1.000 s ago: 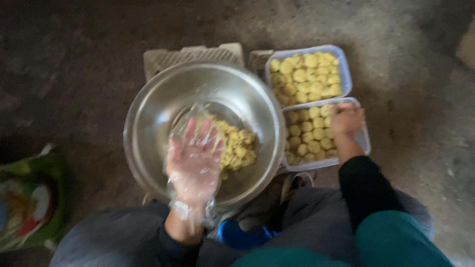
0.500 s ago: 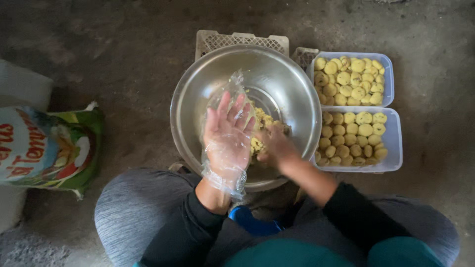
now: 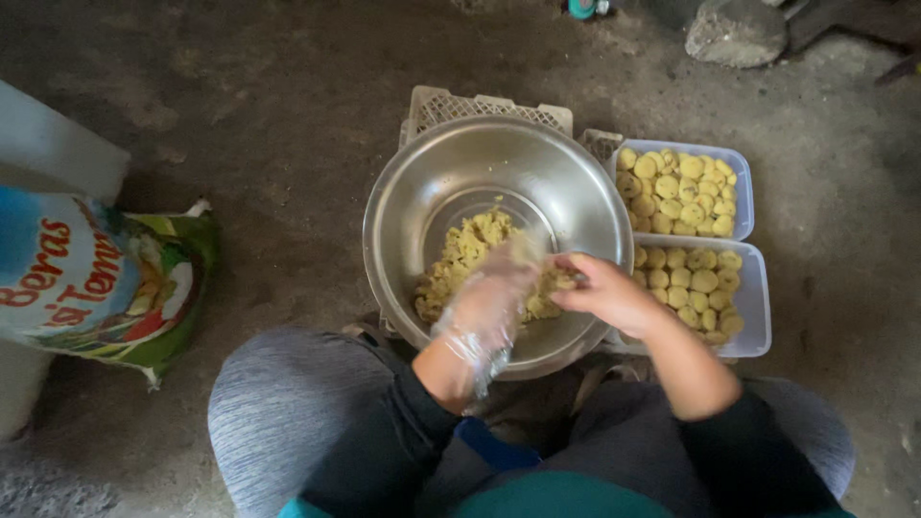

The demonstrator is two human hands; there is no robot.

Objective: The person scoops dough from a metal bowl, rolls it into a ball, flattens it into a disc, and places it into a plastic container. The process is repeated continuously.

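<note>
1. Lying on the floor (image 3: 240, 105) at the left is a printed sack (image 3: 101, 278), soft and crumpled, blue and white with green edges and red lettering.
2. Two clear, shallow, rectangular plastic trays sit right of the bowl, touching each other: the far tray (image 3: 743, 192) and the near tray (image 3: 758, 307), both packed with small round yellow dough balls.
3. A shiny round metal bowl (image 3: 432, 201) rests on a pale latticed plastic crate (image 3: 480, 105).
4. Crumbly yellow dough (image 3: 470, 249) lies in the bowl's near half.
5. The left hand (image 3: 489, 297), in a thin, wrinkled clear plastic glove, reaches into the bowl, fingers curled loosely over the dough; whether it grips any is unclear.
6. The bare right hand (image 3: 604, 293) meets it over the near rim, fingertips pinched on a bit of dough.
</note>
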